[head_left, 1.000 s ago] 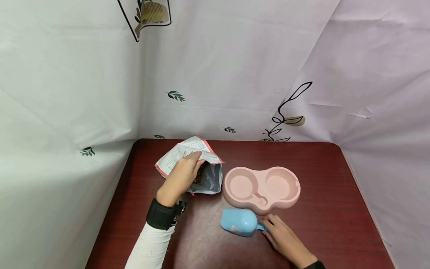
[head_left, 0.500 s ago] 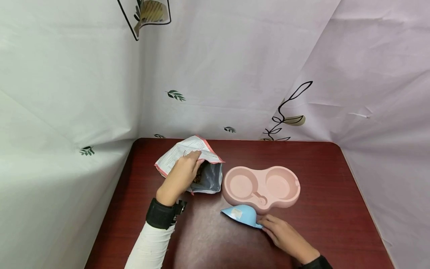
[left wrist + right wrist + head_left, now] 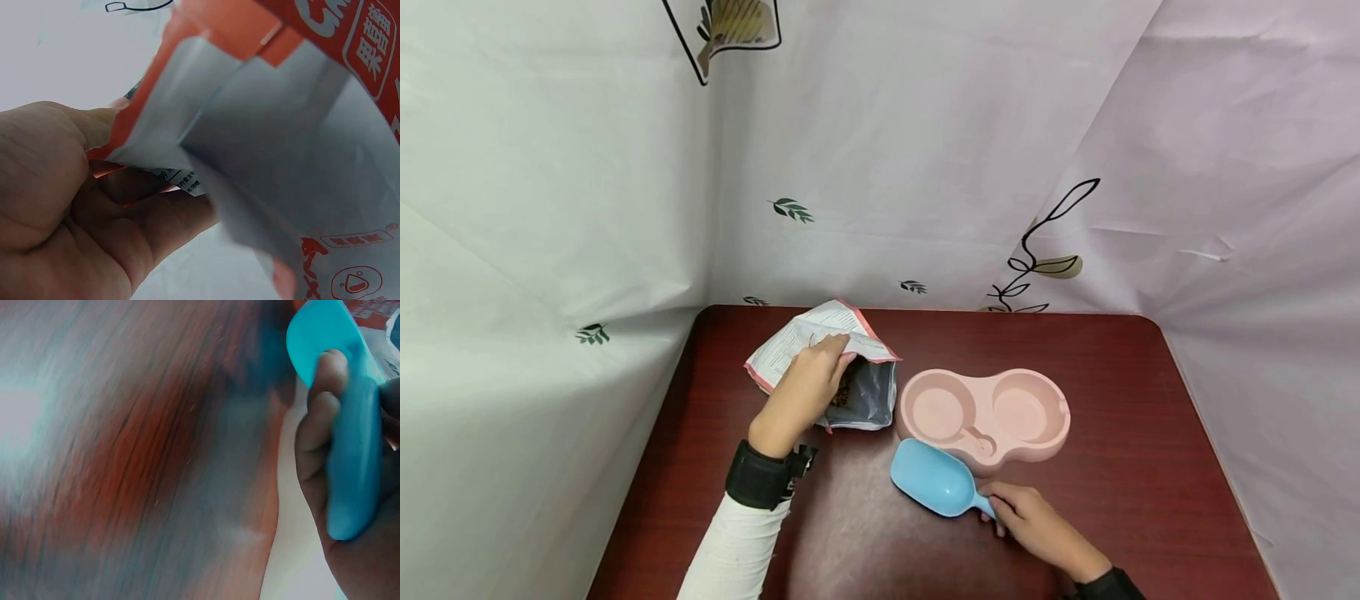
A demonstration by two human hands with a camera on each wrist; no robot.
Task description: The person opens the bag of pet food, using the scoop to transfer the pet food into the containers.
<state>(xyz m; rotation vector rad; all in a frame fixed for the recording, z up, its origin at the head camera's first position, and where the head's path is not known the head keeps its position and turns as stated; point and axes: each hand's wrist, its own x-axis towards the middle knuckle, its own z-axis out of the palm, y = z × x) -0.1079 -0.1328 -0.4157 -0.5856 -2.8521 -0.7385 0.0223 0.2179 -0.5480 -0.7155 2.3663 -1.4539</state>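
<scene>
The blue scoop point(image 3: 934, 477) is below the middle of the head view, with the right hand's point(image 3: 1033, 525) fingers curled around its handle. It's right by the pink double bowl point(image 3: 983, 396); I can't tell if they touch. Left of that, the left hand point(image 3: 805, 383) pinches the open food bag's point(image 3: 872, 392) flap, mostly hiding brown bits point(image 3: 841, 393) inside. The bottom cuts off the red-brown counter point(image 3: 1142, 400).

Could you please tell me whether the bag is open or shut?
It is open: the bag gapes in the head view, showing its grey lining and some brown pieces inside.
</scene>
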